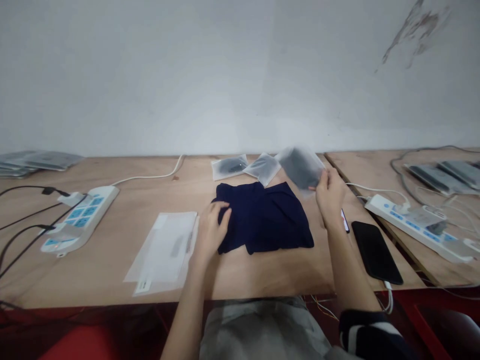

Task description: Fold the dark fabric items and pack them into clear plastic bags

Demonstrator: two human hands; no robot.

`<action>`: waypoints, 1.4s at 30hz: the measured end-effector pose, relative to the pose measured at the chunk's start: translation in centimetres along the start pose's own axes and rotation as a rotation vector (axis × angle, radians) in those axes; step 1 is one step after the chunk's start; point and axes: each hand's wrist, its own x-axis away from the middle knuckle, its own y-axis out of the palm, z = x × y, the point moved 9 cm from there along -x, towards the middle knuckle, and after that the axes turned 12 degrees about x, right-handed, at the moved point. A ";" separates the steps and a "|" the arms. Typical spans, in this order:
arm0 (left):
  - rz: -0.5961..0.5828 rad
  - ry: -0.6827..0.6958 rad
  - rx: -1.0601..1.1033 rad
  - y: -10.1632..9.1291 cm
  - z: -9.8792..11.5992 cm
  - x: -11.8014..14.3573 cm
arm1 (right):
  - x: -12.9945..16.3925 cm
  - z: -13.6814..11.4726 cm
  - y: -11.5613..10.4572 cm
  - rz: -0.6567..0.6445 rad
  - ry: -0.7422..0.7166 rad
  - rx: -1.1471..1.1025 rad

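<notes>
A dark navy garment [262, 217] lies flat on the wooden table in front of me; its exact kind is hard to tell. My left hand [213, 227] rests at its left edge, thumb and forefinger apart, fingertips touching the cloth. Up and to the right, my right hand [330, 192] pinches the lower right corner of a frosted plastic bag [300, 167] with something dark inside. The bag is blurred. Two smaller frosted bags with dark contents, one on the left [229, 167] and one in the middle [263, 169], lie behind the garment.
Flat frosted bags [165, 250] lie left of my left hand. Power strips stand left [80, 220] and right [416, 227], with cables. A black phone [377, 252] on a white cable lies beside my right forearm. Bagged stacks sit far left [41, 161] and far right [442, 177].
</notes>
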 end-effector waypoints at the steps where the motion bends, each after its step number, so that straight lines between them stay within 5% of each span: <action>1: -0.023 -0.014 -0.048 0.8 -0.8 1.5 | -1.6 0.3 0.6 0.051 -0.024 0.043; 3: -0.044 -0.036 -0.133 2.1 -2.2 4.2 | -4.2 0.5 3.0 0.075 -0.079 0.105; 6: -0.096 -0.047 -0.230 3.9 -3.5 7.1 | -6.1 -0.2 8.4 -0.086 -0.220 0.098; 9: -0.142 -0.029 -0.278 4.5 -3.8 8.4 | -5.2 -0.8 12.2 -0.212 -0.325 0.088; 12: -0.158 0.010 -0.286 4.0 -3.4 8.8 | -2.9 -0.9 13.1 -0.274 -0.381 0.104; 20: -0.098 0.070 -0.220 1.3 -3.0 10.0 | 9.1 -0.4 7.0 -0.526 -0.675 0.164; 24: -0.034 0.069 -0.153 0.4 -3.4 10.4 | 14.1 2.1 3.7 -0.550 -0.643 0.183; 29: 0.048 0.058 -0.167 -0.3 -2.6 9.2 | 14.5 4.0 2.2 -0.404 -0.524 0.154; 35: 0.224 0.044 -0.200 -3.5 -0.4 7.6 | 12.8 3.0 -0.8 -0.234 -0.379 0.088; 42: 0.007 -0.115 0.026 -4.7 -1.2 11.2 | 15.0 3.2 -4.7 -0.205 -0.396 0.081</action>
